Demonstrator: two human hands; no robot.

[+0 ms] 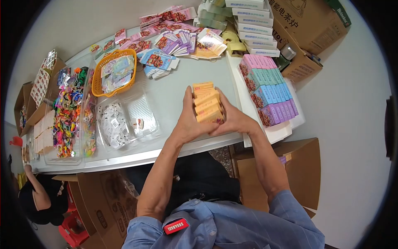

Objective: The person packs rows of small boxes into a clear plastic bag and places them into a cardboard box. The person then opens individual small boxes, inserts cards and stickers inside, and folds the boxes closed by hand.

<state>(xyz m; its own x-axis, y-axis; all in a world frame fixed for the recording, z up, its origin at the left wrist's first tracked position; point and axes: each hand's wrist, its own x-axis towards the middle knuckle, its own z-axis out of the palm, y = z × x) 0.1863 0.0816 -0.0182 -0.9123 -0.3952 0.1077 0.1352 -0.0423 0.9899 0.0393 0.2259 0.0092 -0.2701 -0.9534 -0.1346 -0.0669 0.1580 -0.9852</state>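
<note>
Between my two hands is a row of small yellow-orange boxes (207, 103), several of them, pressed together over the table. My left hand (190, 118) is closed against their left side, its thumb along the near end. From the right side my right hand (231, 115) grips the same boxes, and the two thumbs come close at the bottom. To the right stands a block of stacked small boxes (269, 91) in pink, green, blue and purple rows. Flat blue cartons (159, 62) and purple cartons (176, 41) lie farther back.
An orange basket (94, 79) holds plastic packets. Clear trays hold white packets (114, 124) and colourful cords (68, 120). White boxes (255, 29) are piled at the back right, near cardboard cartons (306, 25). Another person (39, 191) sits at far left. An open cardboard box (298, 170) stands below.
</note>
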